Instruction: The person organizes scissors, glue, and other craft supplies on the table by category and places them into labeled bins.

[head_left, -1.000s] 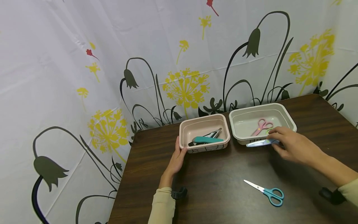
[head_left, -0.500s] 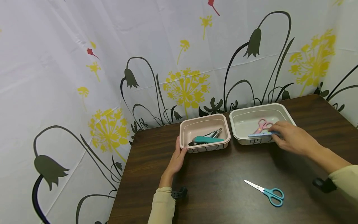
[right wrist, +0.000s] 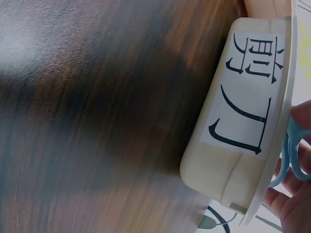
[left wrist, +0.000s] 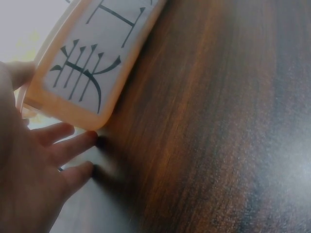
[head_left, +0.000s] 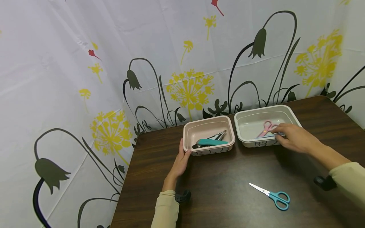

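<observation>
My left hand (head_left: pixel 179 163) rests against the front left corner of a pink box (head_left: pixel 186 129), its fingers fairly straight along the side. In the left wrist view several fingertips (left wrist: pixel 90 138) lie by the box's lower corner. My right hand (head_left: pixel 293 136) holds light blue scissors (head_left: pixel 263 137) just inside the front rim of a grey-white box (head_left: pixel 239 126). Their handle loops (right wrist: pixel 291 150) show between the fingers in the right wrist view. Pink scissors (head_left: pixel 267 127) lie in that box. Scissors with teal handles (head_left: pixel 279 199) lie on the table, blades pointing up-left.
A teal-handled tool (head_left: pixel 212 142) and metal tools (head_left: pixel 220 135) lie in the pink box. Both boxes stand side by side near the back edge of the dark wooden table (head_left: pixel 219 186). Labels with characters (right wrist: pixel 248 92) face front. A flowered curtain (head_left: pixel 171 38) hangs behind.
My right hand has moved the light blue scissors from in front of the grey-white box over its rim and down inside. The left hand, both boxes and the teal-handled scissors have stayed put.
</observation>
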Available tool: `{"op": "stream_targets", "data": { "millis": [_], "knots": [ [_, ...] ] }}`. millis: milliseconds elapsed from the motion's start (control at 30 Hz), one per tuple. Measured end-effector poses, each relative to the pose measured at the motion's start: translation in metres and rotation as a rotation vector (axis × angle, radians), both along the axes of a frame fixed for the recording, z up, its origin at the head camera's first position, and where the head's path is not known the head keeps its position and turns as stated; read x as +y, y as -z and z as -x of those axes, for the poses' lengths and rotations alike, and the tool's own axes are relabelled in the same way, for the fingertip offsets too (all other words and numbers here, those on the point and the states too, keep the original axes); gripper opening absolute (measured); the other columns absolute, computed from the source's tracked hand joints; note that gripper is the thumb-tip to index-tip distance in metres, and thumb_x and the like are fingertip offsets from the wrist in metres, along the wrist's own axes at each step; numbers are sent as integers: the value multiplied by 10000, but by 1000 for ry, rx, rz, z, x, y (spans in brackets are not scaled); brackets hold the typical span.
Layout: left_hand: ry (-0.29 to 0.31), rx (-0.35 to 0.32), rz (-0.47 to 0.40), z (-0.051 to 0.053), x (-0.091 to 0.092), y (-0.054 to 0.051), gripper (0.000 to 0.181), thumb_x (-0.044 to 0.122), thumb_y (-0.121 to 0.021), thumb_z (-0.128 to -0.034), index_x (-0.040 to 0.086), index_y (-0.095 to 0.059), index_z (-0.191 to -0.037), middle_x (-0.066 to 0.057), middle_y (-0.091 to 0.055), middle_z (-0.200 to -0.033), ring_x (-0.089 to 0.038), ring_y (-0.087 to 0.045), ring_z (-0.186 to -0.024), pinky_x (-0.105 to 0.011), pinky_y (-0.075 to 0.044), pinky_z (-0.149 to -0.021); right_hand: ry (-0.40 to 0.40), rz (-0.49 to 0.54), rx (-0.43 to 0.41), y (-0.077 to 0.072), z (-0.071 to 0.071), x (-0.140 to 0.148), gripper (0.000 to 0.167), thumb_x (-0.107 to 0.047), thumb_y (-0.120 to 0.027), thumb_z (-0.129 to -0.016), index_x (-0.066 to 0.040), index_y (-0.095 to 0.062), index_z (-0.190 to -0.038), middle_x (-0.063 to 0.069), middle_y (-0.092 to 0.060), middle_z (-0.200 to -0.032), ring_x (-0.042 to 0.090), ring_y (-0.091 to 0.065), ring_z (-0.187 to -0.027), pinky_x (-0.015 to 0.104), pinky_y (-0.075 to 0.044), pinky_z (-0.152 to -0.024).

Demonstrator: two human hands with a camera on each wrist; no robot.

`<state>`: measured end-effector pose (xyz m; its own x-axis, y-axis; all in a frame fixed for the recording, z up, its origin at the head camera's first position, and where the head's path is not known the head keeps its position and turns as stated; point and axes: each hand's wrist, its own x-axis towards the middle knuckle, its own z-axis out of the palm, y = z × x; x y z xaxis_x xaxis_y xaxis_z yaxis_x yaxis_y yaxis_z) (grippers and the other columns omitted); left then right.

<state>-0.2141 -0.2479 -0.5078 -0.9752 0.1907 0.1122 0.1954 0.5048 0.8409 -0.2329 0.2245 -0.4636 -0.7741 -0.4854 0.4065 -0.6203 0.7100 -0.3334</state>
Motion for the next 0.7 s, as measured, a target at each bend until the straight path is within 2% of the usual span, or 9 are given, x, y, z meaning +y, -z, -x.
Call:
{"op": "stream_targets", "data": {
  "millis": [133,300,500,700],
  "knots": [
    [-1,0,-18,1,-1,2,673,206,-418,-1063,147,4,-1584,-200,-177,-1599,-357,-243,-1429,-548,-197,-1127,23,25,-31,-1,2,-1,206,-82,-684,-866,-25,-728,-1059,86,-681,-998,269,-631,-895,505,-484,-766],
    [8,7,-22,1,-1,3,672,215,-412,-1064,126,7,-1582,-214,-165,-1598,-375,-231,-1432,-563,-188,-1125,51,53,-92,-3,3,-3,242,-112,-695,-884,-9,-707,-1103,166,-686,-1080,380,-625,-1007,579,-454,-837],
    [15,22,-22,0,0,2,670,203,-414,-1062,92,0,-1577,-233,-162,-1593,-392,-226,-1430,-577,-184,-1121,58,85,-126,-2,5,-2,280,-126,-698,-905,0,-682,-1155,174,-682,-1097,343,-629,-978,560,-463,-818],
    [2,4,-9,0,0,3,671,227,-411,-1066,101,2,-1579,-218,-171,-1596,-378,-233,-1431,-568,-194,-1122,40,103,-71,3,9,-1,228,-22,-701,-869,9,-703,-1095,91,-699,-970,230,-615,-855,489,-488,-732]
  ]
}}
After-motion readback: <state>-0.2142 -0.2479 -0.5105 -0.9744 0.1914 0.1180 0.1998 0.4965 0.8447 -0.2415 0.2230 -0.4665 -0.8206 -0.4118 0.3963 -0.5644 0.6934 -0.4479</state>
